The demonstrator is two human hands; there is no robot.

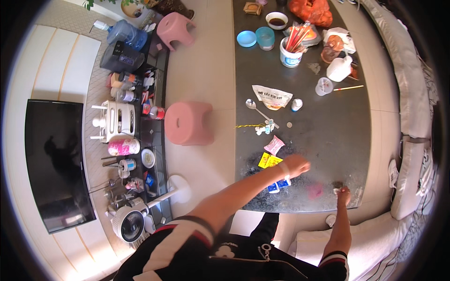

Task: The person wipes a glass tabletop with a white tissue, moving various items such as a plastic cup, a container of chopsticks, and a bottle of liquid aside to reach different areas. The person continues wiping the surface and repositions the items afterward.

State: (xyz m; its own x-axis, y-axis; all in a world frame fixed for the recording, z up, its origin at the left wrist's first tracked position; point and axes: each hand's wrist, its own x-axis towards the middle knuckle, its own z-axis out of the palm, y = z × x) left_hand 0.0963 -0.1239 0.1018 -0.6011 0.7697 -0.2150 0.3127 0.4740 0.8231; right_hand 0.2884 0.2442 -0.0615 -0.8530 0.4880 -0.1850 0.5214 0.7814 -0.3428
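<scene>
My left hand point(297, 165), with a pale band at the wrist, is curled above the dark table point(327, 140); whether it holds anything is hidden. Beside its wrist lie yellow packets point(270, 160), and blue-and-white packets point(279, 185) lie partly under the forearm. A pink packet point(274, 145) is just beyond. At the near right corner, my right hand point(344, 196) pinches a small white piece point(336, 190), too small to identify, by a dark spot on the tabletop. A pink stain point(315, 190) shows between the hands. Farther off lie a metal spoon point(250, 103) and a small white bottle point(296, 104).
The far table holds a tub of red sticks point(291, 58), a white jug point(339, 69), a bowl of dark liquid point(276, 21) and a red bag point(311, 12). Pink stools point(190, 123) and a white fan point(130, 224) stand left; a sofa point(407, 175) is right.
</scene>
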